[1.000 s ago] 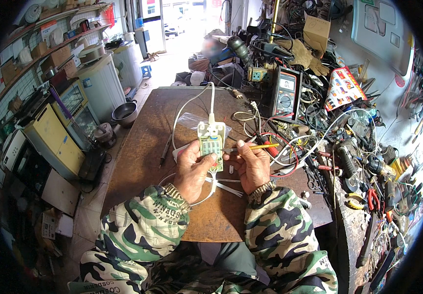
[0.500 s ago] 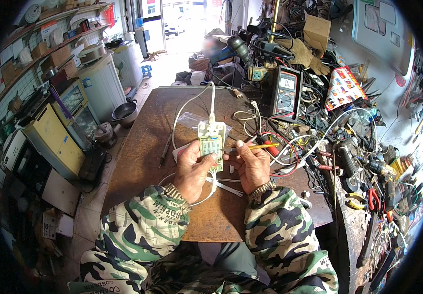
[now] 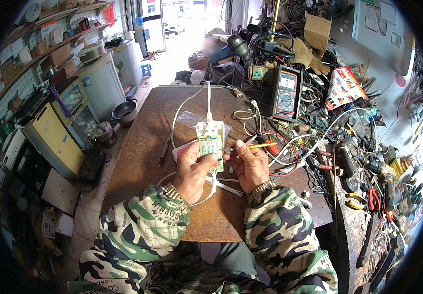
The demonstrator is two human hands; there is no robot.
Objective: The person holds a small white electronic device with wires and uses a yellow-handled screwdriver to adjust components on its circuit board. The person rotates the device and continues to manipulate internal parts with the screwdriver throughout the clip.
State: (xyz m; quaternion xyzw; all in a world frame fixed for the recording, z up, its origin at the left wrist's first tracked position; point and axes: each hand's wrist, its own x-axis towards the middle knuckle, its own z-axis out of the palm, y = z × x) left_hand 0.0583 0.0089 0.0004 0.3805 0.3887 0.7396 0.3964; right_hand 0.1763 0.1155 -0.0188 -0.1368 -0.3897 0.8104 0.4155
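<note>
My left hand [image 3: 192, 171] grips an open white plastic housing with a green circuit board [image 3: 210, 148] in it, the thumb lying on the board's lower part. A white cable [image 3: 209, 103] leaves the housing's far end, and white wires [image 3: 215, 182] come out of its near end. Between the thumb and fingers of my right hand [image 3: 251, 164] is a slim yellow-handled tool [image 3: 264, 145], like a small screwdriver. Its dark tip points left at the board's right edge; whether it touches cannot be made out. White strips [image 3: 228, 187] lie on the wooden table below the hands.
A multimeter [image 3: 286, 95] stands at the table's far right, with red and black leads nearby. Tangled cables, pliers [image 3: 373, 200] and other tools crowd the right side. A clear plastic bag [image 3: 189, 119] and a thin dark pen-like tool [image 3: 165, 151] lie on the table [image 3: 133, 196].
The board and its cable have shifted slightly left and away from me, with a small tilt. The yellow-handled tool has turned a little. Both hands keep their grip.
</note>
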